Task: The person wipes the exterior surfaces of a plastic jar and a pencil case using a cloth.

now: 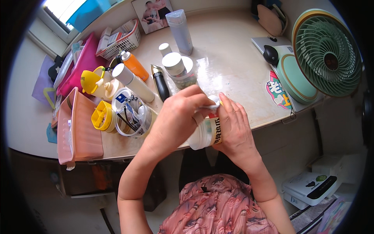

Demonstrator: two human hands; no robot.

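A clear plastic jar (201, 136) with a printed label lies on its side just over the desk's front edge. My right hand (236, 128) is closed around its labelled side, with the fingers reaching up past it. Above the jar, my left hand (182, 112) pinches a crumpled white tissue or cloth (214, 102) between thumb and fingertips, touching the jar's far end near my right fingertips. Beyond my hands stand a clear jar with a white lid (173, 64) and a black hair clipper (160, 83) lying on the desk. The jar's far end is partly hidden by my fingers.
At the left are a pink plastic bin (84, 137), a yellow divided cup (102, 120), a clear round container (131, 117), a white bottle (134, 83) and an orange bottle (136, 67). A tall translucent container (181, 32) stands behind. A green fan (327, 55) is at the right.
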